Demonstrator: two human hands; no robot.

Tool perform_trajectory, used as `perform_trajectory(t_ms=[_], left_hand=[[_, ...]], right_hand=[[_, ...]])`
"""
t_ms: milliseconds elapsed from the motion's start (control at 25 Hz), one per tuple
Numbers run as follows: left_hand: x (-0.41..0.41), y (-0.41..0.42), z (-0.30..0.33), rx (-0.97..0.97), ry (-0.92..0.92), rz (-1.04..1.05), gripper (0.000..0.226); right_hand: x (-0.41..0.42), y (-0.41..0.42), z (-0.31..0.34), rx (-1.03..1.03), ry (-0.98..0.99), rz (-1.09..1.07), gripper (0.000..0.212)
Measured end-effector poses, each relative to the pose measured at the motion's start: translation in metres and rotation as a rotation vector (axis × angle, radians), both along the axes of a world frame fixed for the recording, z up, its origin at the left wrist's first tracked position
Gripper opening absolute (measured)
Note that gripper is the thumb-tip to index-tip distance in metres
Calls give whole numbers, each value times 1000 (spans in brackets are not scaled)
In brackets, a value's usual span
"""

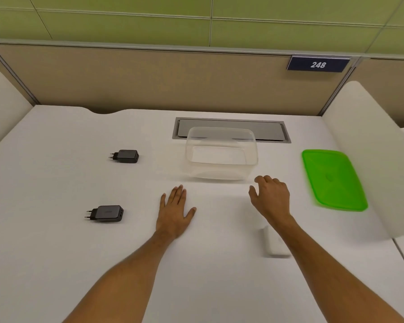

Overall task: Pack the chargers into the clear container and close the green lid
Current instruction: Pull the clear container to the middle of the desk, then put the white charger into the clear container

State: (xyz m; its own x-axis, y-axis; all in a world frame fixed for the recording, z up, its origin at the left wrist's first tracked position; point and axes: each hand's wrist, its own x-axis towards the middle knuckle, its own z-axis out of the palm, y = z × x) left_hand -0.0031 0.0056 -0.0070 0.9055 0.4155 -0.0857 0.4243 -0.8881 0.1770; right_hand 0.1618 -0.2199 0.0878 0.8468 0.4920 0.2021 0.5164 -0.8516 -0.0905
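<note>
Clearly nothing packed yet: both hands empty, left hand [175, 209] flat on the bench [56, 252], right hand [269, 197] loosely spread near the clear container [222, 153], chargers [126, 156] [106, 213] well apart to the left, green lid [332, 179] far right; risked overlooking the white charger [274, 242] half hidden under the right forearm.

white desk [56, 264] — chargers [126, 156], container [222, 157], lid [331, 178]

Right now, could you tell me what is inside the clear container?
The container looks empty; only its floor and the white table show through. Both black chargers lie outside it, and the green lid lies off to its right.
</note>
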Motion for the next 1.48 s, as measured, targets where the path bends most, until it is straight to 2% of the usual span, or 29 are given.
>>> perform_trajectory(t_ms=[160, 360, 560, 840, 1120, 1480], left_hand=[[0, 0, 0, -8, -2, -3, 83], [-2, 0, -1, -15, -26, -11, 83], [-2, 0, -2, -20, -34, -6, 84], [-2, 0, -2, -31, -46, -4, 84], [-1, -1, -1, -23, -44, 1, 83], [0, -1, -1, -5, -31, 14, 82]], right_hand=[[-17, -27, -8, -131, 179, -136, 52], [-38, -53, -18, -206, 323, -252, 67], [-58, -66, -23, -175, 397, -323, 67], [-67, -69, -24, -200, 401, -335, 55], [-61, -67, -23, -224, 400, -291, 47], [-37, -20, 5, -153, 394, -156, 53]])
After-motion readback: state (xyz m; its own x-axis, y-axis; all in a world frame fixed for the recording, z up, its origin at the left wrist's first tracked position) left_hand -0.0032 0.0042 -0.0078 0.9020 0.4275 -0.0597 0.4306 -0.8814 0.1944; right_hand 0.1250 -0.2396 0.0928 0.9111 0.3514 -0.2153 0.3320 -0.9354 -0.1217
